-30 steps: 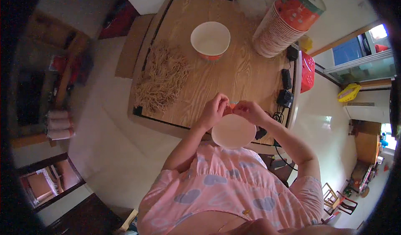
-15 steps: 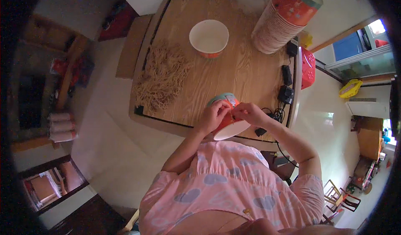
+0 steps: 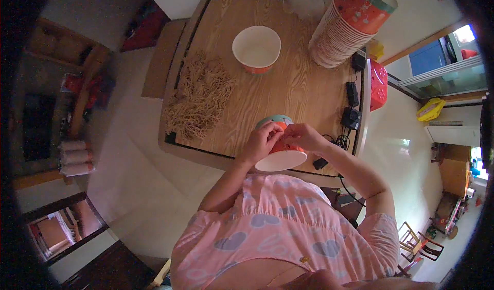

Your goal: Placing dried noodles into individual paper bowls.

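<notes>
An orange paper bucket (image 3: pixel 281 161) with a green band is tilted at the table's near edge, its white rim toward me. My left hand (image 3: pixel 265 141) is at its left side, fingers closed in a pinch. From the other side my right hand (image 3: pixel 304 137) meets it, thumb and fingertips also pinched together against the bucket's wall. Whatever lies between the fingertips is too small to make out. Left of the hands a loose heap of tan twisted cords (image 3: pixel 200 97) is spread on the table. A second bucket (image 3: pixel 257 50), white inside, stands upright farther back.
On the wood-grain table (image 3: pixel 288 89), a tall stack of orange buckets (image 3: pixel 350 24) leans at the back right, beside a clear plastic bag (image 3: pixel 303 0). Black power adapters (image 3: pixel 351 117) and cables run along the right edge. A red basket (image 3: pixel 379 85) sits beyond that edge.
The bucket in front of me has turned and levelled slightly, its rim shifting a little. Both hands stay close together on it, fingertips a little moved.
</notes>
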The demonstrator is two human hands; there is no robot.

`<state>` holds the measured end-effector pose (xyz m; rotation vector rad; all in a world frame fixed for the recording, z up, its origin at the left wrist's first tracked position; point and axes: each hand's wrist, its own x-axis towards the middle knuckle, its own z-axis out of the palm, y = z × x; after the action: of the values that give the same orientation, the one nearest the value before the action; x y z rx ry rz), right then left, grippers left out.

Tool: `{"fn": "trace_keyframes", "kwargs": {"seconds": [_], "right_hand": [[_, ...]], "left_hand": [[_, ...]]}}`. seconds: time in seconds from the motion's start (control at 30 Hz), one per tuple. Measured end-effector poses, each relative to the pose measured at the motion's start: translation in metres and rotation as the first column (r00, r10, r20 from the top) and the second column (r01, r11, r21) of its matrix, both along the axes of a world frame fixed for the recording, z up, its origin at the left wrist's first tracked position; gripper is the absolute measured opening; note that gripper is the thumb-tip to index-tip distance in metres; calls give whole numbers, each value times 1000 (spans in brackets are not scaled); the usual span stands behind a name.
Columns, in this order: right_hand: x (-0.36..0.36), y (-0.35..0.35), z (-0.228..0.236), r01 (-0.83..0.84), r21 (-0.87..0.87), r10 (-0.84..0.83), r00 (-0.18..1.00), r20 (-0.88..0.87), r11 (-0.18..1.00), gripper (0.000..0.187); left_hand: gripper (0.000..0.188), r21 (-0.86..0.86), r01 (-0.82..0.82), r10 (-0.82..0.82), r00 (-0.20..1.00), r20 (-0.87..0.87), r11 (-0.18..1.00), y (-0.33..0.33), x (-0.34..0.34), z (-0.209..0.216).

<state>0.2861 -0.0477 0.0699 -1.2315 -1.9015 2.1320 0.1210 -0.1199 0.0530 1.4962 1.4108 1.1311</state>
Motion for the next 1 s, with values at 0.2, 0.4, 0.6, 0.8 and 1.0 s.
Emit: {"fn": "trace_keyframes", "kwargs": {"seconds": [0.2, 0.4, 0.6, 0.8, 1.0], "right_hand": [[0, 0, -9, 102, -123, -111, 992, -64, 987, 10], [0, 4, -7, 59, -112, -67, 995, -72, 992, 9], [4, 4, -10, 172, -198, -203, 967, -153, 965, 11], [3, 5, -15, 193, -140, -211, 970, -124, 971, 14], [-3, 10, -14, 84, -40, -86, 995, -45, 996, 13]], "left_hand": [[8, 23, -14, 13, 1000, 26, 1000, 2, -1, -10], [7, 84, -29, 31, 999, -15, 996, 6, 0, -5], [7, 106, -61, 55, 997, 62, 992, 7, -1, -9], [6, 63, -75, 73, 997, 36, 995, 8, -2, 0], [7, 67, -70, 68, 997, 33, 995, 10, -2, -3]]}}
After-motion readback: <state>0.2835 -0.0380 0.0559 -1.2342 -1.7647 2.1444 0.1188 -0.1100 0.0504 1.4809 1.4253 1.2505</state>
